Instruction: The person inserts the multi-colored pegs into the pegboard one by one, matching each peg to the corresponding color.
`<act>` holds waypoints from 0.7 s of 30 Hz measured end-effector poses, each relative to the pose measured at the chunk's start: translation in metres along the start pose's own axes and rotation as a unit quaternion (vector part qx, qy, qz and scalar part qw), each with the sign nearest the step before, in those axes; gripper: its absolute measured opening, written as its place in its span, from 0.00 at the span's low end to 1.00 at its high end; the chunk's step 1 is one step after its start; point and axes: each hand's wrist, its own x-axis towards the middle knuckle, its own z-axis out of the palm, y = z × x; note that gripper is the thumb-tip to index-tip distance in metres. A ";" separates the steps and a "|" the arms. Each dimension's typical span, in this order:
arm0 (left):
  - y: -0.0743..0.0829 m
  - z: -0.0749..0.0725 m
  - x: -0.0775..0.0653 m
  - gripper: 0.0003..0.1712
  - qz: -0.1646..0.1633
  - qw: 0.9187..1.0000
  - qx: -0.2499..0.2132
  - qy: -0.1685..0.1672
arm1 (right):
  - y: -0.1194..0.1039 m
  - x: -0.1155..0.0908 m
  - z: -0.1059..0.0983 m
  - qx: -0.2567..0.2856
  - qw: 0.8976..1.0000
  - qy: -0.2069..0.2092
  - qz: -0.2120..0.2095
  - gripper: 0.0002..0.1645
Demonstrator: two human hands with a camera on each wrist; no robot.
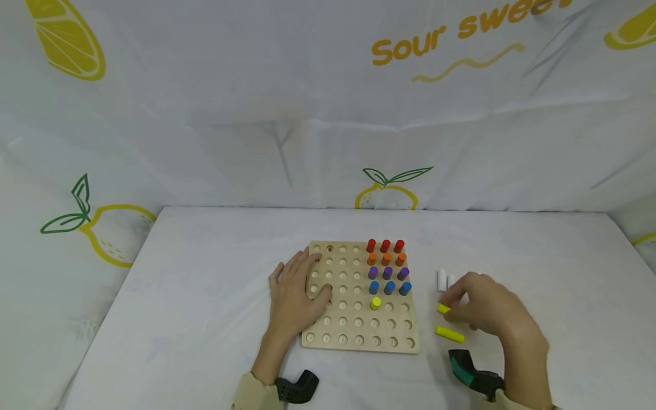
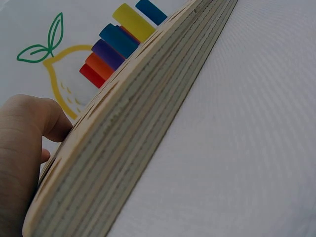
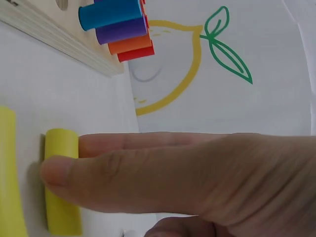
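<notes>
A square wooden pegboard (image 1: 350, 313) lies on the white table, its right columns holding rows of red, orange, purple and blue pegs (image 1: 389, 287) plus one upright yellow peg (image 1: 376, 303). My left hand (image 1: 294, 296) rests over the board's left edge, thumb and index fingertip touching its top. To the right of the board, my right hand (image 1: 487, 304) pinches a yellow peg (image 3: 63, 140) between thumb and finger; the peg is low at the table surface. Another yellow peg (image 1: 450, 334) lies just nearer, apart from the fingers.
White pegs (image 1: 442, 281) are beside the right hand's fingers, partly covered by it. Black wrist devices (image 1: 297, 387) sit at both wrists. A white cloth backdrop (image 1: 230, 159) with lemon drawings rises behind the table's far edge.
</notes>
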 end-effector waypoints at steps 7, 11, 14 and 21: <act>0.000 -0.001 0.000 0.35 0.002 1.000 -0.002 0.001 | -0.010 0.002 0.003 -0.011 1.000 0.023 -0.014 0.14; 0.000 -0.001 0.000 0.36 0.002 1.000 -0.003 0.001 | -0.013 0.005 0.006 -0.016 0.999 0.031 -0.033 0.15; 0.000 -0.001 0.000 0.36 0.002 1.000 -0.002 0.001 | -0.014 0.006 0.008 -0.025 0.998 0.038 -0.043 0.16; 0.000 -0.001 0.000 0.35 0.002 1.000 0.000 0.001 | -0.015 0.008 0.009 -0.046 0.997 0.050 -0.047 0.16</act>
